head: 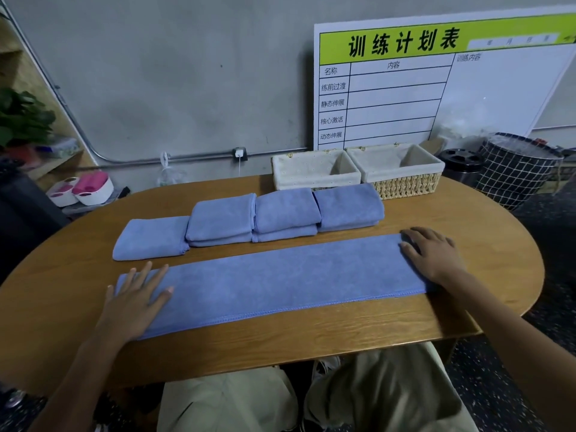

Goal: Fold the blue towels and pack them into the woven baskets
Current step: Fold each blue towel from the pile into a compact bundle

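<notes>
A long blue towel, folded into a narrow strip, lies across the near worktop. The left hand presses its left end, fingers spread flat; the right hand rests flat on its right end. Folded towels sit beyond, before two empty woven baskets at the far edge.
</notes>
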### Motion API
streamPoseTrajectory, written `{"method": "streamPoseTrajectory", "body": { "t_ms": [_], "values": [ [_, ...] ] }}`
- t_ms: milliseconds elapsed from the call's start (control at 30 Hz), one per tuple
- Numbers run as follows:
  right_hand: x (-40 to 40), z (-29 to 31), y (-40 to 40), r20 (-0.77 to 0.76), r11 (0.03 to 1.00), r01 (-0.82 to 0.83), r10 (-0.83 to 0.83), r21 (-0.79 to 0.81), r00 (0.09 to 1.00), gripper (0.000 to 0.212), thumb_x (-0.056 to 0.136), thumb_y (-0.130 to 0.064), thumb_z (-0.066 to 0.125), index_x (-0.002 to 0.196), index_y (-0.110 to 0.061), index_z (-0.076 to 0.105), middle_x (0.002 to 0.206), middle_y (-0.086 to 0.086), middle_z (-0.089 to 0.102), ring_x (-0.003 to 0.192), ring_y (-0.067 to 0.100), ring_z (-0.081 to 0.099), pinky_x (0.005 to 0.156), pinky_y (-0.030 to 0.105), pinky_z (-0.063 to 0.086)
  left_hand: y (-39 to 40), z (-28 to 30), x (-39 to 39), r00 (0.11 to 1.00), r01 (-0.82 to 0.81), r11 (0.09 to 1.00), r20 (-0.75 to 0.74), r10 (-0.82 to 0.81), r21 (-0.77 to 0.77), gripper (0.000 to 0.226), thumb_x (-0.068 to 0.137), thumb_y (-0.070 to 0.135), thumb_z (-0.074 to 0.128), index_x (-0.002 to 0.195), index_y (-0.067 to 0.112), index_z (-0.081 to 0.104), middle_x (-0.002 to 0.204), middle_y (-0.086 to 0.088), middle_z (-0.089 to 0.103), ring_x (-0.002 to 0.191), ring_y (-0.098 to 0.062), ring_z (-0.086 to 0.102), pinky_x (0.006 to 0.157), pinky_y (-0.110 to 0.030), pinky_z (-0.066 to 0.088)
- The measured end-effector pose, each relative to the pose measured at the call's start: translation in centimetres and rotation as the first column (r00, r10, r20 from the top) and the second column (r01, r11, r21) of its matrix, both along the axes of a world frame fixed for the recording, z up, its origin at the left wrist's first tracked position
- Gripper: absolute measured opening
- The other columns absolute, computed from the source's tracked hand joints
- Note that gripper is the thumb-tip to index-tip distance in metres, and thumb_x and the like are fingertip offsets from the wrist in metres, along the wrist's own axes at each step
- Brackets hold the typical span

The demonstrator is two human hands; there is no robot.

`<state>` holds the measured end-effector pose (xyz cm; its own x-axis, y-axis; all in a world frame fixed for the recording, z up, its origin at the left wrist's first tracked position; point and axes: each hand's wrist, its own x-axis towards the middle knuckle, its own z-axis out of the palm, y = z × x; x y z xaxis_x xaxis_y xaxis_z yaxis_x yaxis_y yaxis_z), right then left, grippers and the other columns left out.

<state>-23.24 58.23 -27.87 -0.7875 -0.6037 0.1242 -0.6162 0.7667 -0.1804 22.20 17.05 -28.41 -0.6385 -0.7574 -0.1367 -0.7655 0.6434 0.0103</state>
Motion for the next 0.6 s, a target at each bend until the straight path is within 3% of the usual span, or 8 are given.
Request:
{"method": "streamPoseTrajectory", "body": {
  "t_ms": [67,100,167,200,300,433,500,600],
  "values": [
    [-1.4,0.1,0.5,-0.003,1.000,0.021,-0.021,-0.002,1.000,0.047,0.101,-0.050,0.038,0.140,-0.026,0.050,0.146,0.006,0.047,0.130,0.033,0.046,0.107,0.049,0.033,0.3,0.2,-0.4,1.000,0.010,0.993,-0.009,-0.011,-0.116,0.060,0.103,0.054,0.032,0.158,0.038,0.016,0.168,-0.002,0.010,0.154,-0.028,0.009,0.117,-0.059,0.014],
    [-1.9,0.1,0.6,-0.001,1.000,0.027,-0.027,-0.008,1.000,0.045,0.101,-0.050,0.040,0.137,-0.026,0.053,0.141,0.008,0.049,0.126,0.034,0.048,0.105,0.049,0.035,1.0,0.3,-1.1,0.996,0.035,0.976,-0.077,-0.053,-0.214,0.055,0.103,0.045,0.043,0.155,0.031,0.034,0.163,-0.008,0.025,0.150,-0.032,0.022,0.113,-0.062,0.021],
    [-3.0,0.3,0.5,0.010,0.999,0.022,-0.022,-0.030,1.000,0.041,0.099,-0.049,0.046,0.130,-0.024,0.058,0.131,0.011,0.051,0.118,0.037,0.051,0.101,0.050,0.040,3.3,0.3,-3.6,0.928,0.113,0.927,-0.296,-0.227,-0.358,0.038,0.093,0.024,0.060,0.130,0.015,0.065,0.139,-0.014,0.052,0.126,-0.036,0.050,0.097,-0.059,0.042],
    [-3.6,0.4,0.4,0.019,0.999,0.009,-0.008,-0.049,1.000,0.039,0.097,-0.048,0.051,0.125,-0.022,0.060,0.125,0.012,0.052,0.114,0.037,0.052,0.099,0.049,0.043,5.3,0.4,-5.6,0.858,0.152,0.916,-0.410,-0.309,-0.372,0.033,0.088,0.019,0.060,0.118,0.012,0.070,0.128,-0.010,0.056,0.113,-0.033,0.057,0.090,-0.053,0.048],
    [-5.2,0.9,0.1,0.091,0.991,-0.023,0.035,-0.130,0.995,0.030,0.091,-0.042,0.066,0.109,-0.018,0.066,0.108,0.011,0.053,0.104,0.035,0.053,0.092,0.044,0.046,14.4,1.4,-13.6,0.682,0.413,0.867,-0.535,-0.498,-0.280,0.019,0.089,0.019,0.062,0.108,0.022,0.068,0.113,0.008,0.053,0.097,-0.014,0.055,0.084,-0.039,0.051],
    [-7.2,1.9,-0.2,0.253,0.970,-0.106,0.161,-0.217,0.954,0.017,0.087,-0.028,0.074,0.089,-0.015,0.064,0.093,0.009,0.061,0.087,0.032,0.059,0.079,0.044,0.048,26.6,2.1,-24.6,0.470,0.703,0.673,-0.561,-0.681,-0.229,0.018,0.091,0.035,0.061,0.104,0.026,0.070,0.109,0.006,0.055,0.100,-0.018,0.054,0.083,-0.037,0.043],
    [-7.9,2.1,-0.2,0.321,0.955,-0.125,0.211,-0.269,0.923,0.015,0.089,-0.022,0.073,0.086,-0.014,0.060,0.085,0.008,0.062,0.081,0.029,0.058,0.074,0.043,0.046,30.8,1.5,-28.8,0.435,0.766,0.606,-0.522,-0.734,-0.213,0.028,0.090,0.043,0.064,0.109,0.024,0.069,0.110,0.001,0.054,0.103,-0.023,0.051,0.084,-0.040,0.039],
    [-8.5,2.3,0.4,0.398,0.915,-0.152,0.306,-0.373,0.865,0.016,0.088,-0.018,0.074,0.092,-0.014,0.059,0.081,0.012,0.062,0.075,0.021,0.055,0.069,0.037,0.042,34.0,0.7,-32.9,0.468,0.776,0.591,-0.427,-0.774,-0.221,0.039,0.088,0.054,0.063,0.111,0.023,0.065,0.107,-0.002,0.052,0.102,-0.026,0.050,0.082,-0.042,0.039]
  ]
}}
